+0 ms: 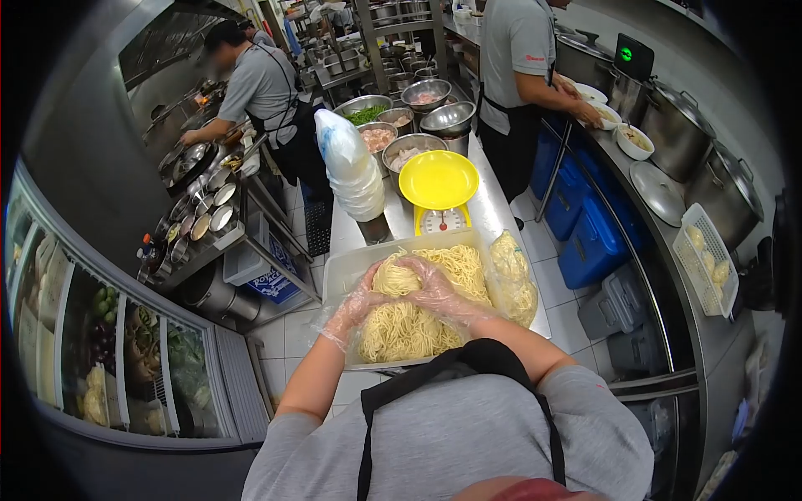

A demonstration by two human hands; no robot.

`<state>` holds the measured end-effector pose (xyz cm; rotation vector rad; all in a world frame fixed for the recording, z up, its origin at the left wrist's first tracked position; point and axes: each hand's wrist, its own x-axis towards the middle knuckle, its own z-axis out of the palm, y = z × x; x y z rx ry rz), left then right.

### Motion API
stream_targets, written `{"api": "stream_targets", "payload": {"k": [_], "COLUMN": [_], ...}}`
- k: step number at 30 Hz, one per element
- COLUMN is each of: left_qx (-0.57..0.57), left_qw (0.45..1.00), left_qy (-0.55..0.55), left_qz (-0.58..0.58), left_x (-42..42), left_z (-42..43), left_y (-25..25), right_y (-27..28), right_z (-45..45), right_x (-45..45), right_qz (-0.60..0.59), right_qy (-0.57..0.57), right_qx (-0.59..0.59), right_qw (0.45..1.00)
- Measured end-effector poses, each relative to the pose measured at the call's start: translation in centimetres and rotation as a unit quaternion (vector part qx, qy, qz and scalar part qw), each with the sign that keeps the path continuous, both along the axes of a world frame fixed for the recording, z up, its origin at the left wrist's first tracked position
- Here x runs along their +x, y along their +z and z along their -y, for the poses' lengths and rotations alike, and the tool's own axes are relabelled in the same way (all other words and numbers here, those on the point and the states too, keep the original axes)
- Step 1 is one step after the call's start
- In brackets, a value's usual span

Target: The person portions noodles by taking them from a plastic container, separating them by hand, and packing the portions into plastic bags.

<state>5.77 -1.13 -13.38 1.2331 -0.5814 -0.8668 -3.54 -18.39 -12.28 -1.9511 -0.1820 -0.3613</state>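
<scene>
Both hands wear clear plastic gloves and cup a ball of yellow noodles (396, 277) between them. My left hand (357, 302) curves around its left side, and my right hand (443, 296) closes in from the right. Under them is a translucent plastic tub (334, 267) with more loose noodles (409, 331) heaped inside. A clear bag of noodles (512, 271) lies against the tub's right side. Just beyond the tub stands a kitchen scale (444, 221) topped by a yellow pan (439, 179). Left of it, a tall stack of plastic bags (351, 167) sits on a dark container.
Metal bowls of meat (376, 138) and greens (363, 108) fill the table's far end. One co-worker (259, 88) stands at the stove on the left, another (518, 75) at the right counter. A glass-door fridge (125, 351) is at my left; large pots (677, 129) line the right.
</scene>
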Motion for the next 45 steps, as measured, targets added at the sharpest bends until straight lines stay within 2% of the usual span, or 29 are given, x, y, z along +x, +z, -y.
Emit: {"api": "stream_targets", "payload": {"k": [3,5,7,9,11,12,14,15,19,21,22,24,25,27,28,30,34,36,45], "left_qx": [0.014,0.015,-0.005,-0.023,0.010,0.013,0.195,0.306,0.326,0.259,0.260,0.234,0.234,0.081,0.081,0.052,0.048,0.046,0.027], "left_qw": [0.999,0.995,0.993,0.991,0.976,0.978,0.920,0.834,0.848,0.949,0.949,0.966,0.966,0.996,0.996,0.998,0.998,0.998,0.999], "left_qy": [0.040,0.095,0.114,0.129,0.213,0.205,0.308,0.320,0.297,0.165,0.163,0.107,0.106,0.029,0.027,0.017,0.002,0.021,0.013], "left_qz": [0.012,-0.021,0.000,0.021,0.032,0.034,0.146,0.329,0.294,0.072,0.073,-0.025,-0.023,0.028,0.029,0.009,-0.028,-0.025,-0.034], "left_x": [0.0,-0.4,0.5,0.1,-0.6,-0.5,0.4,2.7,1.0,-0.5,-0.2,0.2,0.0,-1.3,-1.3,-1.5,-0.9,-1.2,-0.7], "left_z": [0.5,0.6,0.7,0.9,0.5,0.4,-0.5,-1.4,-1.0,-0.4,-0.4,-0.5,-0.6,-0.6,-0.5,-0.4,-0.6,-0.2,-0.4], "left_y": [-0.1,0.1,-1.8,-1.0,0.1,0.0,-0.3,-3.5,-0.7,1.8,1.8,1.8,1.8,2.8,2.9,2.9,2.3,2.4,1.5], "right_y": [1.7,1.6,1.5,1.6,1.1,0.8,-0.1,-0.4,-0.7,-0.5,-0.5,0.3,0.8,1.8,2.2,2.7,2.1,1.8,2.2], "right_z": [0.2,0.3,0.4,0.4,0.5,0.7,0.8,0.8,1.0,1.1,1.0,0.7,0.6,0.6,0.7,0.7,0.9,1.0,0.9], "right_x": [-0.7,-0.6,-0.9,-1.1,-0.9,-0.7,-0.4,-0.4,-0.6,-0.6,-0.6,-0.8,-0.9,-1.2,-1.4,-1.8,-1.0,-0.8,-1.3], "right_qz": [-0.049,-0.058,-0.067,-0.027,-0.046,-0.065,-0.062,-0.062,-0.047,-0.055,-0.055,-0.072,-0.070,-0.090,-0.089,-0.097,-0.126,-0.093,-0.098], "right_qy": [-0.015,-0.018,-0.029,-0.017,-0.023,-0.017,-0.002,0.022,0.032,-0.003,-0.005,-0.010,-0.012,-0.002,-0.004,0.004,0.007,-0.008,-0.013], "right_qx": [0.018,0.046,0.077,0.025,-0.002,-0.035,-0.052,-0.072,-0.071,-0.100,-0.099,-0.054,-0.054,-0.006,-0.005,0.068,0.055,0.018,0.026], "right_qw": [0.999,0.997,0.994,0.999,0.999,0.997,0.997,0.995,0.996,0.993,0.994,0.996,0.996,0.996,0.996,0.993,0.990,0.995,0.995]}}
